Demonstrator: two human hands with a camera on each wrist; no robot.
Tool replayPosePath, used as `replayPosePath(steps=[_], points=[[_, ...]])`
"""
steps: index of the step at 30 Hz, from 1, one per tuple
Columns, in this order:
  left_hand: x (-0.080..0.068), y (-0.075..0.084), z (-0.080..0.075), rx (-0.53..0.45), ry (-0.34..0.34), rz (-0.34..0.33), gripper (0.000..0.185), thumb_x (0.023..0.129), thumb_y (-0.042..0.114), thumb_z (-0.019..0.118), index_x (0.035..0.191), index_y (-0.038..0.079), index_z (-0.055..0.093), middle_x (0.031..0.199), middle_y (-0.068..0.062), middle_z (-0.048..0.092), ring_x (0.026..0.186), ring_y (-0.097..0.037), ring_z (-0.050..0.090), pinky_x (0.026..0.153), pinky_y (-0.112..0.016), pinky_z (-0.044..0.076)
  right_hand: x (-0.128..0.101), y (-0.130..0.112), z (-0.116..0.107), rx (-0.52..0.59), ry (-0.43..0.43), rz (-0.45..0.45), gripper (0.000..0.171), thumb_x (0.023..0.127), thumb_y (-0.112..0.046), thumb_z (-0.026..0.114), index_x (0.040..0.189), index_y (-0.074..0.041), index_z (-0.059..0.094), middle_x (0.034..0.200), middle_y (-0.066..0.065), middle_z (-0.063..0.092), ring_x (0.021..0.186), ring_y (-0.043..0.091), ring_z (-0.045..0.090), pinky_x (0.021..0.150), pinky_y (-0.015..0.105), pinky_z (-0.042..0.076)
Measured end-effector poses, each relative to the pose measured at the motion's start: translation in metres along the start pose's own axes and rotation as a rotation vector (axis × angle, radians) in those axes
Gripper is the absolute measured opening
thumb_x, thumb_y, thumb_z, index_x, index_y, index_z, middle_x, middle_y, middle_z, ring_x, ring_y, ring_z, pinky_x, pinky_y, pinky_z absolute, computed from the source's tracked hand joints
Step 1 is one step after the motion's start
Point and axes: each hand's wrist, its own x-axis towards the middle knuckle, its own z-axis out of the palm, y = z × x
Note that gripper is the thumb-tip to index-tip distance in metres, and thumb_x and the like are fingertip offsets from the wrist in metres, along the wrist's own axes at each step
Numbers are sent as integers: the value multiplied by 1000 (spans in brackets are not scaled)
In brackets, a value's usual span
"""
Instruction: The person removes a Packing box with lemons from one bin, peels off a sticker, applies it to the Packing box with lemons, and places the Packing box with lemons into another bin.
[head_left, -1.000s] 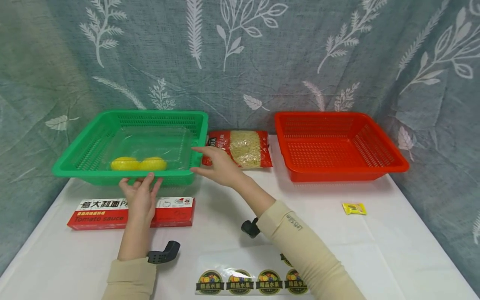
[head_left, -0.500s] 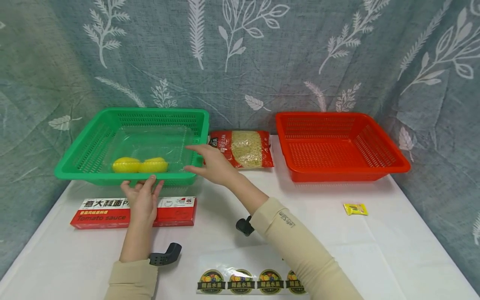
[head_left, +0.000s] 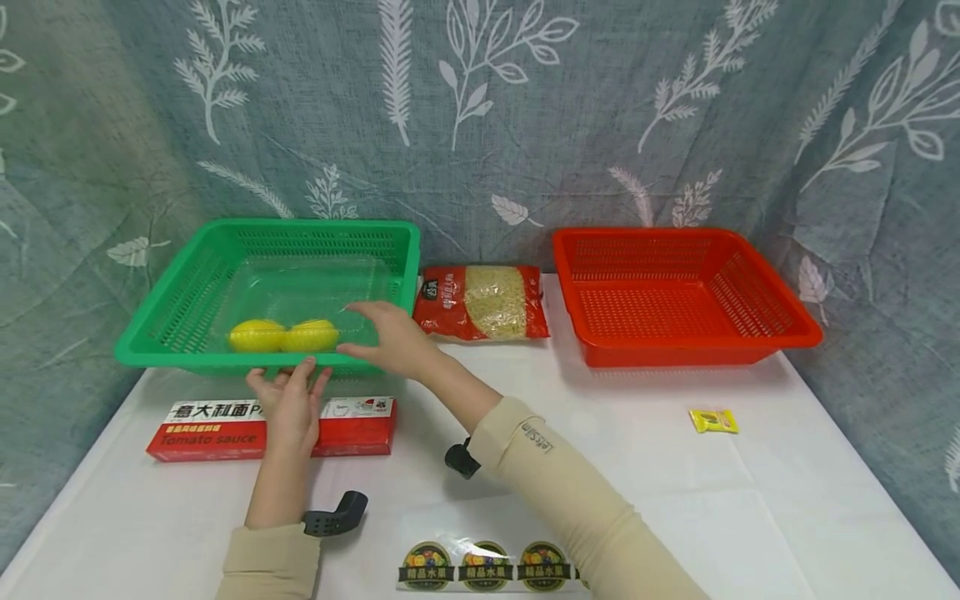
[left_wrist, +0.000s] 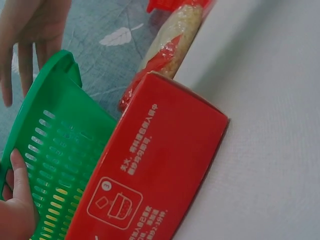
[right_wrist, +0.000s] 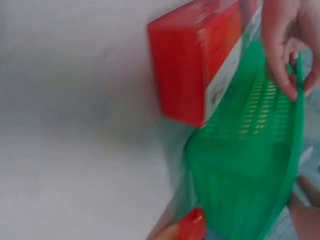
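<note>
My left hand point(head_left: 291, 410) pinches the front rim of the green basket point(head_left: 172, 358), its thumb against the outside wall in the left wrist view. Inside that basket lies a clear plastic container point(head_left: 330, 279). Two yellow lemons point(head_left: 311, 335) sit side by side toward the front; whether they are in or under the clear plastic is hard to tell. Over the basket's right front part reaches my right hand point(head_left: 401, 340), thumb and fingers spread apart with nothing between them. Its fingertips are a little right of the lemons.
In front of the green basket lies a red-and-white pasta box point(head_left: 352, 429). A red bag of pasta point(head_left: 483, 302) lies between the green basket and a red basket point(head_left: 690, 340). A small yellow packet point(head_left: 714, 421) is at right; a label sheet point(head_left: 480, 521) is at the front.
My right hand has moved left, from the basket's right edge to over its inside near the lemons. The left hand keeps its hold on the rim.
</note>
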Motion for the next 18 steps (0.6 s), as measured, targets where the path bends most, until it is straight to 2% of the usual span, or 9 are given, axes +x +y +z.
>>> replayPosePath(steps=[3, 8, 13, 18], points=[[1, -1, 1, 0, 10, 12, 49, 90, -1, 50, 120, 12, 13, 94, -7, 30, 80, -12, 50, 79, -22, 50, 4, -7, 1, 6, -32, 55, 64, 87, -40, 60, 139, -10, 37, 140, 4, 41, 131, 19, 31, 102, 33, 34], [2, -4, 3, 1, 12, 47, 47, 90, -1, 49, 118, 12, 14, 90, -6, 30, 79, -13, 51, 78, -22, 50, 13, -14, 6, 11, -39, 152, 69, 87, -43, 58, 142, -11, 31, 143, 7, 35, 132, 22, 28, 102, 36, 34], [3, -5, 4, 9, 8, 73, 47, 90, -3, 48, 120, 10, 13, 93, -8, 33, 79, -12, 53, 75, -21, 51, 22, -22, 13, -69, -23, 258, 71, 87, -44, 58, 143, -12, 28, 144, 11, 32, 132, 25, 29, 101, 39, 35], [4, -3, 3, -5, 40, 54, 47, 90, -2, 49, 118, 14, 16, 103, -11, 38, 81, -14, 54, 72, -21, 52, 28, -30, 21, -154, -23, 383, 74, 86, -49, 56, 145, -18, 23, 147, 11, 24, 131, 29, 29, 102, 35, 33]])
